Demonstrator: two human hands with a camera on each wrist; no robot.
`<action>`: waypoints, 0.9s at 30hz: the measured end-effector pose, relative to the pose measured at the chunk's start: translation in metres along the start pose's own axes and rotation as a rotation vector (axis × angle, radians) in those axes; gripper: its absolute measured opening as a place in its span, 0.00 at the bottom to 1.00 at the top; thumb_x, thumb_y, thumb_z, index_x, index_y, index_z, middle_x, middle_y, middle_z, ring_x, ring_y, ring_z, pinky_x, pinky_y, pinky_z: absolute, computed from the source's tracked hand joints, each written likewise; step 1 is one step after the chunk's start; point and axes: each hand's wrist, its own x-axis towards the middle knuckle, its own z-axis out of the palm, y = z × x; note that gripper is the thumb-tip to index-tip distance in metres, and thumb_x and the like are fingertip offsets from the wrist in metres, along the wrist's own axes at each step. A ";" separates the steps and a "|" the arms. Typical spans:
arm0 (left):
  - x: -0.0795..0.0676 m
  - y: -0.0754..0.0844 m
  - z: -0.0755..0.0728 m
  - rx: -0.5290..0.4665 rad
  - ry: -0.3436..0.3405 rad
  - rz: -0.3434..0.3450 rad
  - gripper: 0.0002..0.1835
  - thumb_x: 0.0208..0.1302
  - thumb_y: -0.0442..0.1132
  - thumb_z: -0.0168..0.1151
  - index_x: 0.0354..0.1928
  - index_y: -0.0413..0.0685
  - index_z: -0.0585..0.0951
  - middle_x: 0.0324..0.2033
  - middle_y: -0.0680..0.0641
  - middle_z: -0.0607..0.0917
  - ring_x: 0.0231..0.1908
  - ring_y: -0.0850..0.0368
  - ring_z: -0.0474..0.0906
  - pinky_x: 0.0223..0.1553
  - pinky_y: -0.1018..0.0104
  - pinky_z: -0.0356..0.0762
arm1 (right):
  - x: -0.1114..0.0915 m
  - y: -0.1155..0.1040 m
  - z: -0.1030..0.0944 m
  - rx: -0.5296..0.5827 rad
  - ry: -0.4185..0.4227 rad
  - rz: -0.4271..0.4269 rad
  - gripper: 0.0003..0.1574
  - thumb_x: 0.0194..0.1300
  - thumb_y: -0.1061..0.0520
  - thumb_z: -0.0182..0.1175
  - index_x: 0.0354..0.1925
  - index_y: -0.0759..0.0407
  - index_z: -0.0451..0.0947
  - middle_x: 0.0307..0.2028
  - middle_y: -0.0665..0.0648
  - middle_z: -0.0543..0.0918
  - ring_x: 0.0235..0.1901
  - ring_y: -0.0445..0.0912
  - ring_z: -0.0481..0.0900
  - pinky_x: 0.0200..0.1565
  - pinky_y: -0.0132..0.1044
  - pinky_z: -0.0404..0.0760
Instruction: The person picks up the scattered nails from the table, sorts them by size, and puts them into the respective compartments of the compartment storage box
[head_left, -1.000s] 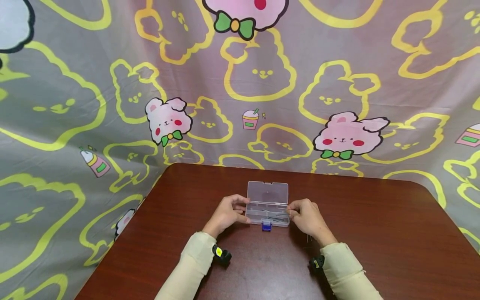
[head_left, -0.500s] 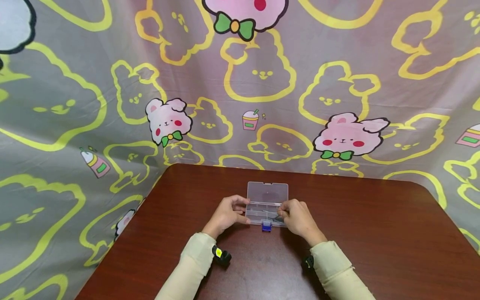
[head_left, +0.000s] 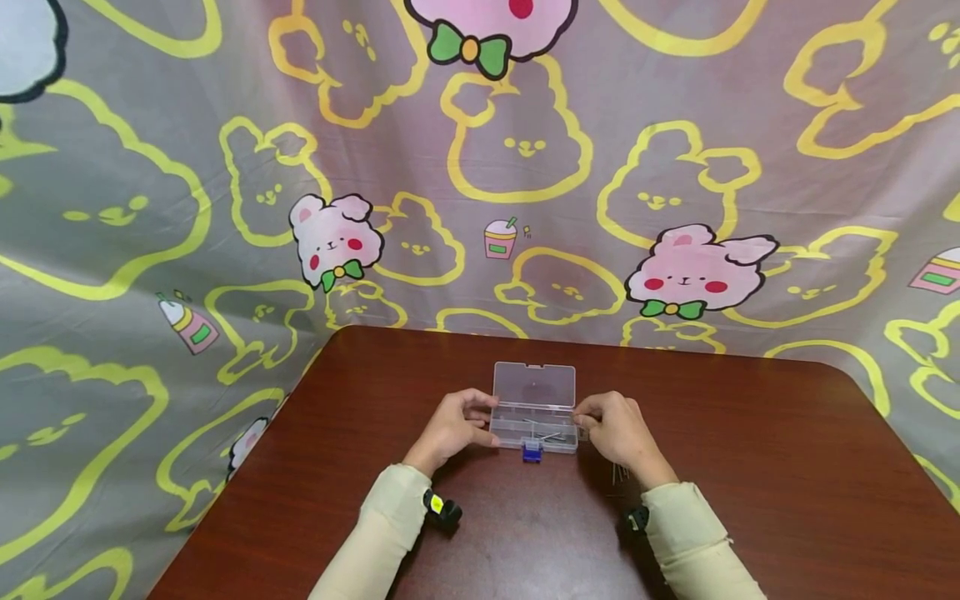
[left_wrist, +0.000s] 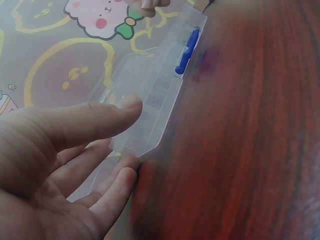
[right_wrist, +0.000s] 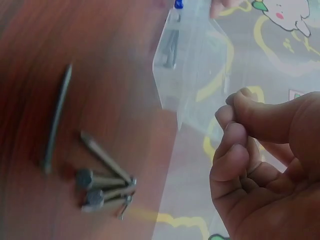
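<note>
A clear plastic compartment box [head_left: 513, 442] with a blue latch [head_left: 532, 454] stands on the table, its lid [head_left: 534, 385] raised at the back. My left hand [head_left: 453, 425] holds the box's left end, thumb over the near corner and fingers along the side. Several nails [head_left: 551, 437] lie in the front right compartment. At the box's right end is my right hand [head_left: 618, 429], thumb and forefinger pinched together. A small dark end, apparently of a nail [right_wrist: 230, 99], shows at the tips; the rest is hidden. Several loose nails [right_wrist: 107, 187] lie below that hand on the table.
A brown wooden table [head_left: 375, 375] reaches back to a grey patterned curtain [head_left: 420, 150]. One longer nail [right_wrist: 59, 120] lies apart from the loose cluster, between it and the near edge.
My right hand has dipped into the box's front right compartment and come back to its right end. Fewer nails show in the box than before. The left hand stays put.
</note>
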 end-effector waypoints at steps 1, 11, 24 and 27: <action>0.000 0.000 0.000 0.002 0.002 -0.002 0.31 0.40 0.21 0.80 0.52 0.36 0.82 0.54 0.41 0.83 0.48 0.43 0.81 0.54 0.50 0.78 | 0.000 0.001 -0.002 -0.001 0.003 0.003 0.04 0.64 0.66 0.67 0.34 0.60 0.88 0.27 0.50 0.86 0.25 0.42 0.77 0.29 0.40 0.77; 0.001 -0.001 0.000 0.020 0.006 -0.020 0.30 0.40 0.22 0.81 0.51 0.38 0.83 0.53 0.44 0.84 0.46 0.47 0.81 0.52 0.54 0.80 | -0.008 0.015 -0.017 0.028 -0.026 0.124 0.03 0.65 0.64 0.67 0.33 0.61 0.87 0.28 0.51 0.85 0.26 0.45 0.75 0.28 0.40 0.75; 0.000 -0.001 -0.001 0.007 0.004 -0.021 0.31 0.40 0.23 0.82 0.51 0.37 0.83 0.53 0.42 0.84 0.47 0.46 0.81 0.53 0.54 0.80 | -0.014 0.037 -0.033 -0.034 -0.010 0.159 0.03 0.64 0.62 0.68 0.32 0.59 0.87 0.27 0.50 0.85 0.28 0.46 0.77 0.32 0.42 0.76; -0.001 -0.001 0.000 0.009 0.001 -0.019 0.31 0.40 0.23 0.82 0.51 0.37 0.83 0.53 0.42 0.84 0.47 0.46 0.81 0.53 0.54 0.80 | -0.015 0.040 -0.034 -0.043 -0.020 0.173 0.03 0.64 0.62 0.67 0.32 0.59 0.87 0.27 0.51 0.84 0.28 0.46 0.76 0.31 0.42 0.75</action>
